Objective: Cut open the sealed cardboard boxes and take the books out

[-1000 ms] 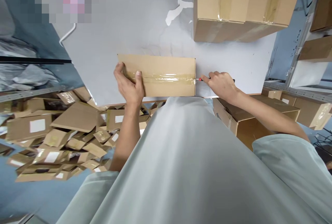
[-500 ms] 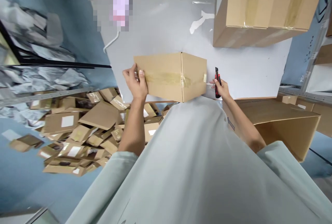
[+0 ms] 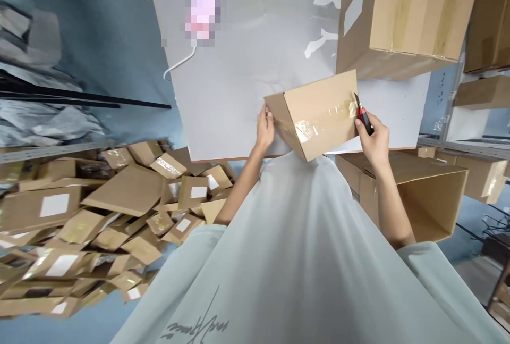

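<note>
You are positioning the carton (image 3: 323,130) at the bench's (image 3: 223,115) near edge, long axis slanting away rightward, your left hand (image 3: 265,130) contacting its left end, grip indeterminate, your right hand (image 3: 376,139) gripping the knife (image 3: 364,120) beside its right end.

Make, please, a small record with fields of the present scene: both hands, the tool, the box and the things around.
Left hand: at the left end of the taped box
Right hand: holds a black-and-red cutter
Blade: exposed, beside the box's right end; contact cannot be told
Box: closed, shiny tape along it, angled to the table's near edge
Table: light grey, bears a large carton at far right
Left floor: pile of cartons
Below table, right: open carton
</note>
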The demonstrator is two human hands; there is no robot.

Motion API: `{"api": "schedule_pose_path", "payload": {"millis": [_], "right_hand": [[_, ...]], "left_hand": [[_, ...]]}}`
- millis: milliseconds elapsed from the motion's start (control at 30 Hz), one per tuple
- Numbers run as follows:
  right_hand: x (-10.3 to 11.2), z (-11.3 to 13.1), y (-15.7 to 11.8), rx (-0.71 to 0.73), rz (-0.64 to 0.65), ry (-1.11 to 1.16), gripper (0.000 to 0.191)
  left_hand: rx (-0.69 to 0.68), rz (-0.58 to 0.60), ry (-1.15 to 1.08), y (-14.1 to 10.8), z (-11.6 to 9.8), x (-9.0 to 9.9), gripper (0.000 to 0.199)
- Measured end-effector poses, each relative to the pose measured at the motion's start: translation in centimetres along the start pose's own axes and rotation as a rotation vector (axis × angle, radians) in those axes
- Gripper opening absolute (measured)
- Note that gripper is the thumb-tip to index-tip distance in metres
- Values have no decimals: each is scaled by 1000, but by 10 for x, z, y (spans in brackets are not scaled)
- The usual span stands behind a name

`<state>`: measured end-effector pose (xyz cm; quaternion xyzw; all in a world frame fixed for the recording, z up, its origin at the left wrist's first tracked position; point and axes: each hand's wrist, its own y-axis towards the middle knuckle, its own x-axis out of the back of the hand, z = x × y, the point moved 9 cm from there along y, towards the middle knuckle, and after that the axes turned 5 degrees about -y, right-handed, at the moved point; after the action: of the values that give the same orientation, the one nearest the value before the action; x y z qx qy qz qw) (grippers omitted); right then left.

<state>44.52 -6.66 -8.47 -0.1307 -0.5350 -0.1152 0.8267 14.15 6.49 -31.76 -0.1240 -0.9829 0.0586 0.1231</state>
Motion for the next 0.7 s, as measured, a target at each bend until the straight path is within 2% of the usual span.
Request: {"api": "schedule_pose_path", "payload": {"millis": [67, 100, 167, 233, 300, 367, 500, 600, 700], "right_hand": [[8, 12, -2, 25, -74, -74, 55], [6, 18, -3, 29, -80, -111, 55], [-4, 33, -3, 37, -61, -208, 56], [-13, 45, 0, 30, -54, -286, 58], [-17, 53, 6, 15, -60, -327, 58], [-16, 56, 12, 3, -63, -341, 58], [3, 58, 10, -41, -118, -343, 56], [14, 76, -10, -69, -164, -291, 59], [1, 118, -32, -22, -71, -180, 58]], "left_hand": [[-28, 123, -47, -2, -2, -21, 96], [-26, 160, -64, -3, -2, -25, 95], [-1, 164, -79, -2, 0, -16, 93], [3, 101, -79, 3, -6, 9, 92], [-50, 42, -77, 8, -28, 37, 87], [-141, 59, -70, 14, -62, 55, 79], [-262, 166, -66, 22, -128, 65, 68], [-276, 158, -107, 23, -149, 68, 57], [-278, 123, -163, 21, -152, 72, 45]]}}
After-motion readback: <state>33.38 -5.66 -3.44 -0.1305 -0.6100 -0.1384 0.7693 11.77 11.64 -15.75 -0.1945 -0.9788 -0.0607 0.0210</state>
